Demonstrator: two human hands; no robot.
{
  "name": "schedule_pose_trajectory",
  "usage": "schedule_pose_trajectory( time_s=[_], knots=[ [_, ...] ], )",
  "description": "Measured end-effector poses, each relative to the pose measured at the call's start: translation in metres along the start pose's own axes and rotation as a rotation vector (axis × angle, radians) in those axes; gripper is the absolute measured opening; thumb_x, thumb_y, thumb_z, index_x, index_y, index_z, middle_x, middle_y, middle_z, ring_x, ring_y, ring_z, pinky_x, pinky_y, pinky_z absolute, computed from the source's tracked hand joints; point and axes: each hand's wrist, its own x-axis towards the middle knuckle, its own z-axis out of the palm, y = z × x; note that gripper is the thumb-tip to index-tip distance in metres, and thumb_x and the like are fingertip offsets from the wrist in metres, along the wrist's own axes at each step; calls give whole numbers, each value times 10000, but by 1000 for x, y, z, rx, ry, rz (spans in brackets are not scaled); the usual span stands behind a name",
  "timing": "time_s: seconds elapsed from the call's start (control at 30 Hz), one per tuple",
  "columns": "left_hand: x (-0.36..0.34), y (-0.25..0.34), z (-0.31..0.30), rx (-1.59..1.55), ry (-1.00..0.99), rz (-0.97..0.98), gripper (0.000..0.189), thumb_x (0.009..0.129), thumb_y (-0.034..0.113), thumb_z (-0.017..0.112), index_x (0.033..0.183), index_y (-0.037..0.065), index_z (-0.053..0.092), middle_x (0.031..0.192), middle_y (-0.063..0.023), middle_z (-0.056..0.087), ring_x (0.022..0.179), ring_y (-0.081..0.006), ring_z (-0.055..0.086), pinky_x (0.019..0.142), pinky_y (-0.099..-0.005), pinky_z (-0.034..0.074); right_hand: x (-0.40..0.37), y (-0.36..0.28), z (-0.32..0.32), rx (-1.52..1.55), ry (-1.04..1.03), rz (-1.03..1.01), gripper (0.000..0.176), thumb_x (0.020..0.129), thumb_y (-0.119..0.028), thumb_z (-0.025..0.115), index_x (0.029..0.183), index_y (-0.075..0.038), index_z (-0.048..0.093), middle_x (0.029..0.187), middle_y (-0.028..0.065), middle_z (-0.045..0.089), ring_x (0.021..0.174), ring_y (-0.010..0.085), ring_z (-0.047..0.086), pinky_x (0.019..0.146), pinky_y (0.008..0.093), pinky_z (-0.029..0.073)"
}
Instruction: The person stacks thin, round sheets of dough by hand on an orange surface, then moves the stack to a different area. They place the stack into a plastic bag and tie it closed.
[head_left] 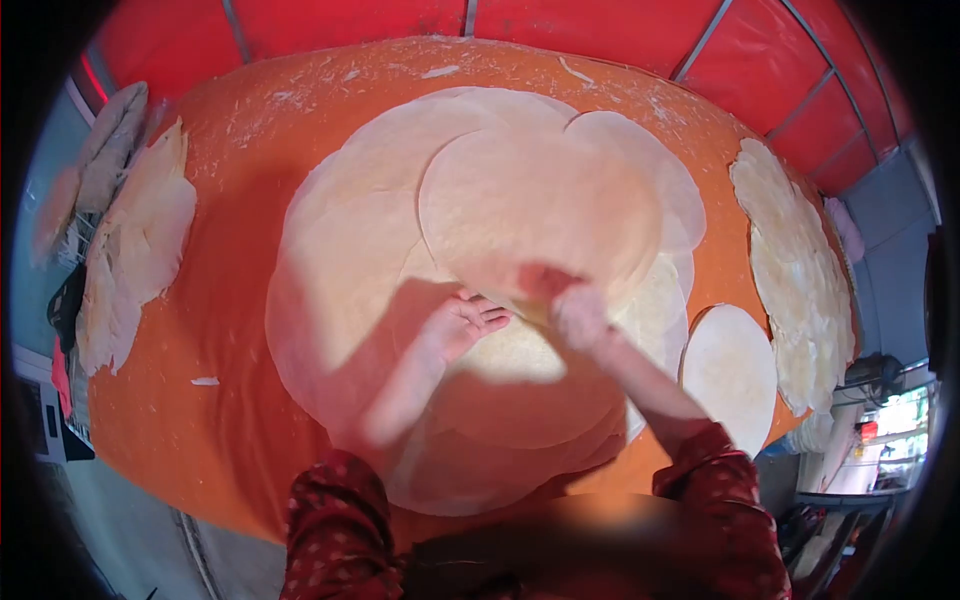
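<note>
Thin round dough sheets [340, 250] overlap in a wide ring on the orange table. The uppermost sheet [540, 200] lies at the centre and right of the ring, its near edge lifted at my hands. My left hand [467, 322] is palm up with its fingers apart, the fingertips beside that near edge. My right hand [580, 315] is closed on the near edge of the same sheet, a little blurred by motion. Between and below the hands, a patch of lit dough shows among the shadows of my arms.
The orange table [230, 130] has flour scraps at its far edge. A stack of dough sheets [135, 250] lies at the left, another stack [795, 270] at the right. One oval-looking sheet [730, 375] sits near the right edge. Red panels [590, 35] stand behind.
</note>
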Motion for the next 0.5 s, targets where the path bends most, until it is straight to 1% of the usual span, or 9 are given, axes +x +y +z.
schedule_pose_trajectory(
  time_s=[0.03,0.07,0.17,0.27,0.3,0.33,0.4,0.47,0.5],
  knots=[
    [3,-7,2,-27,-8,71,584,553,-95,454,1125,-30,354,1102,-225,434,1118,-398,368,988,-465,278,-23,-4,29,50,-93,78,470,606,-137,588,1052,-11,514,982,106,553,894,245,528,684,405,427],
    [4,-6,4,10,-93,96,594,556,-91,451,1139,-29,349,1118,-229,427,1121,-394,367,989,-462,277,-23,-21,25,40,92,105,480,604,-149,604,1053,0,518,1017,114,548,919,255,524,702,419,425],
    [5,-5,19,80,-303,175,611,587,-81,474,1176,-6,335,1141,-232,431,1116,-366,390,988,-446,281,-12,-24,2,139,223,110,429,638,-146,598,1049,-39,541,906,142,588,779,279,572,618,414,448],
    [2,-6,30,39,-202,193,538,645,-80,495,1152,45,363,1097,-216,465,1070,-345,442,958,-430,325,13,-1,-35,343,-201,360,340,701,-132,555,1040,-100,565,709,167,580,586,305,563,521,387,449],
    [3,-9,25,71,-161,195,494,679,-56,504,1140,63,375,1092,-199,473,1056,-331,457,941,-425,344,24,9,-39,182,-72,322,294,731,-119,526,1013,-161,596,597,185,529,496,325,525,486,369,438],
    [5,-15,12,102,-118,199,450,713,-32,513,1129,81,386,1087,-182,482,1042,-316,471,923,-420,363,32,29,-42,165,95,182,173,741,-126,526,877,-103,632,626,176,551,539,294,551,510,373,443],
    [-7,-29,6,147,16,189,373,766,27,529,1109,105,405,1088,-147,493,1022,-288,492,894,-414,392,61,8,-140,432,-7,411,141,756,-147,572,722,-10,573,756,67,626,648,173,582,600,309,474],
    [-30,-45,13,188,182,144,312,803,97,542,1089,116,421,1100,-109,497,1012,-261,503,870,-410,411,62,31,-187,861,143,652,153,746,-99,580,847,17,591,827,84,622,689,165,577,607,280,471],
    [-42,-52,7,193,164,151,360,813,174,557,1136,116,410,1123,-70,493,1015,-238,500,855,-412,426,59,25,-216,1012,204,694,204,744,-83,579,910,36,574,864,112,616,726,177,584,624,287,481]
  ],
)
